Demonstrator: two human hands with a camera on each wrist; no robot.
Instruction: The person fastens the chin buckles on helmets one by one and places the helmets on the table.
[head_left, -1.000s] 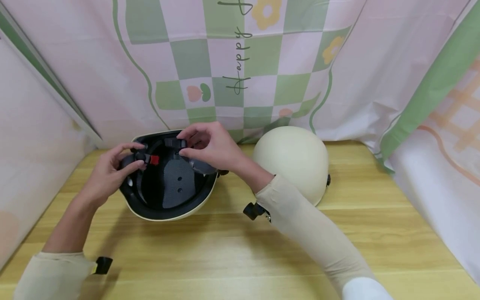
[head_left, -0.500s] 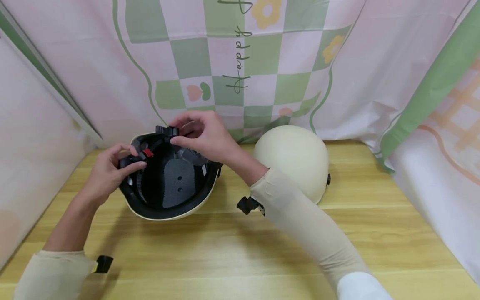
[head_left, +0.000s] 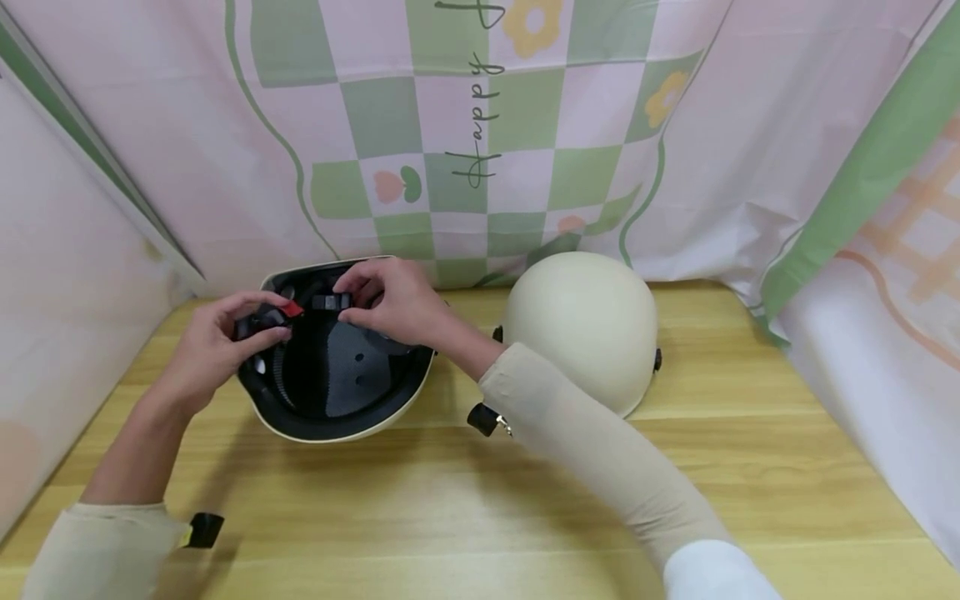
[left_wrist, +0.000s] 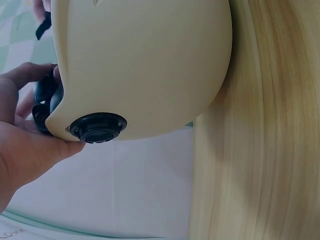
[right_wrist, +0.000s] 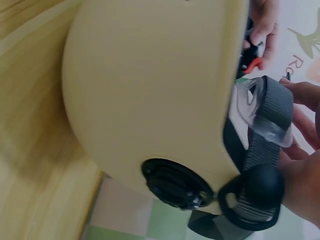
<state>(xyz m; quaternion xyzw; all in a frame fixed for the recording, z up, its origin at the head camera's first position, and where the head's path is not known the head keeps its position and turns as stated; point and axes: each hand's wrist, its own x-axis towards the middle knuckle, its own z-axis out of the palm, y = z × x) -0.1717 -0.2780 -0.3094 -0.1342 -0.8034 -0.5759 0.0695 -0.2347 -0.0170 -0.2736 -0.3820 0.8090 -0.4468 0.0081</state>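
A cream helmet (head_left: pixel 363 430) lies upside down on the table at the left, its black padded inside facing up. My left hand (head_left: pixel 208 346) is at its left rim and pinches a black buckle piece with a red tab (head_left: pixel 291 309) between thumb and fingers. My right hand (head_left: pixel 399 302) holds a black buckle piece (head_left: pixel 325 302) over the helmet's opening, a short gap from the red tab. In the right wrist view a grey chin strap (right_wrist: pixel 275 107) runs up from the helmet's side beside my right hand, near a clear plastic piece (right_wrist: pixel 270 129).
A second cream helmet (head_left: pixel 581 325) stands dome up on the wooden table (head_left: pixel 420 517), right of the first, with my right forearm passing in front of it. A checkered curtain (head_left: pixel 450 125) hangs along the table's back edge. Round black fittings (left_wrist: pixel 98 127) sit on the first helmet's sides.
My right hand lifted its buckle piece toward the back rim, then lowered it near the red-tabbed piece. My left hand stayed near the left rim while the red tab tilted.
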